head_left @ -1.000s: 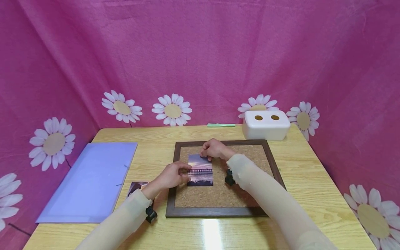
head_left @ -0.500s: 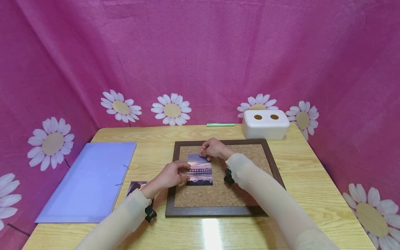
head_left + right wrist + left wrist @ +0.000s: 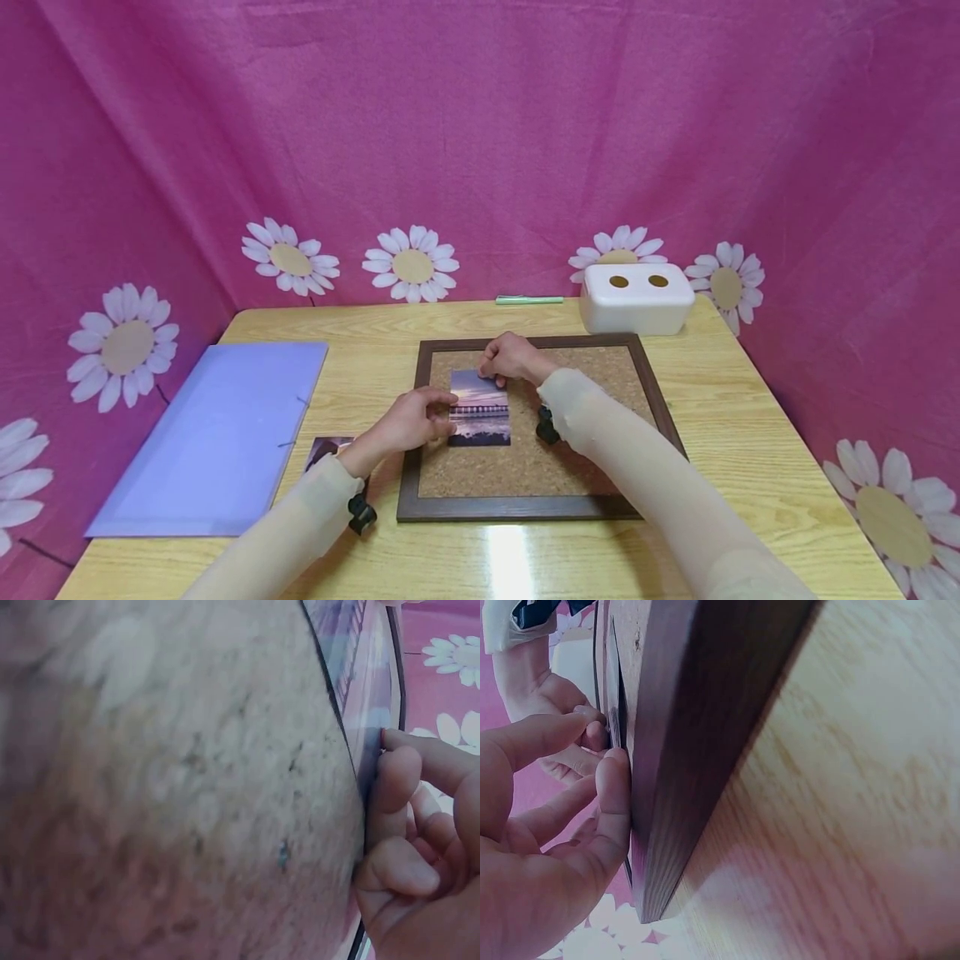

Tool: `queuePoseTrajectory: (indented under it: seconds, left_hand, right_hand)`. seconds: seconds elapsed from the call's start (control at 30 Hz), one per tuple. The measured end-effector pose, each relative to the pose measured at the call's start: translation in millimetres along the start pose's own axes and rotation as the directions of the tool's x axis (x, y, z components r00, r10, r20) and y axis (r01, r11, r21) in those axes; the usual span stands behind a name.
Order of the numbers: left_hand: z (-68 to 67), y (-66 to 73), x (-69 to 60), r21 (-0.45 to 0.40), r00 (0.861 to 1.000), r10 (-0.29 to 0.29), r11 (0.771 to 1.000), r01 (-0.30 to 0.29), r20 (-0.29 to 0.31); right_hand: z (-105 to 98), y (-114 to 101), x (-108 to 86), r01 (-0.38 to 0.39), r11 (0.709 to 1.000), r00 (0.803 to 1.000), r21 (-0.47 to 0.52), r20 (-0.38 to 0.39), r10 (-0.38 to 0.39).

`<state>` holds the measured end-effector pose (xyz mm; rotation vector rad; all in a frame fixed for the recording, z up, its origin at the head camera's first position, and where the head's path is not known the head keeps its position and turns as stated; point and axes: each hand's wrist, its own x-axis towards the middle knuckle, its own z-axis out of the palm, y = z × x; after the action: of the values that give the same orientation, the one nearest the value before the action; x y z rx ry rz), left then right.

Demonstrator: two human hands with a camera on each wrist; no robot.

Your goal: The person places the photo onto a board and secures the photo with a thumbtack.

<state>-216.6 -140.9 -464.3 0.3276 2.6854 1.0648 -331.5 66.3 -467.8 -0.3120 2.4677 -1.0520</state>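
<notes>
A sunset photo of a pier point(image 3: 480, 425) lies on a framed corkboard point(image 3: 525, 475), left of its middle. My left hand point(image 3: 412, 419) rests at the photo's left edge, thumb and forefinger apart; in the left wrist view the left hand's fingertips point(image 3: 613, 769) touch that edge. At the photo's top edge, my right hand point(image 3: 512, 357) has curled fingers. A small red pin-like thing point(image 3: 383, 737) shows at its fingertip in the right wrist view, mostly hidden by the fingers. A second photo point(image 3: 321, 448) lies on the table, partly under my left forearm.
To the left lies a pale purple folder point(image 3: 217, 433). A white box with two round holes point(image 3: 637, 304) stands at the back right, and a green pen point(image 3: 529, 300) lies near the table's back edge. Pink flowered cloth point(image 3: 480, 150) surrounds the table.
The head view has shifted very slightly. Both hands and the photo keep almost the same places on the corkboard.
</notes>
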Motion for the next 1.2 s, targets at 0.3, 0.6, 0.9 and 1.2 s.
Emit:
queuePoseTrajectory:
  seconds: [0.3, 0.6, 0.9, 1.2]
  left_hand:
    - [-1.1, 1.7, 0.2, 0.004, 1.0, 0.008, 1.0, -0.008, 0.006]
    - [-3.2, -2.3, 1.7, -0.011, 0.999, 0.047, 0.999, -0.046, 0.022]
    - [-15.3, -8.2, -5.8, -0.071, 0.999, 0.043, 0.997, -0.041, 0.024]
    - [-34.4, -16.9, -17.8, -0.129, 1.0, 0.007, 0.992, -0.007, 0.003]
  right_hand:
    - [0, 2, -1.5, 0.023, 0.999, 1.0, -0.034, -0.014, -0.023]
    - [-3, 8, -5.6, 0.044, 0.998, 0.998, 0.053, 0.035, -0.046]
    - [-14, 12, -18.2, 0.124, 0.992, 0.987, 0.036, 0.095, -0.127]
    - [-36, 24, -39.7, 0.125, 0.991, 0.986, 0.051, 0.105, -0.13]
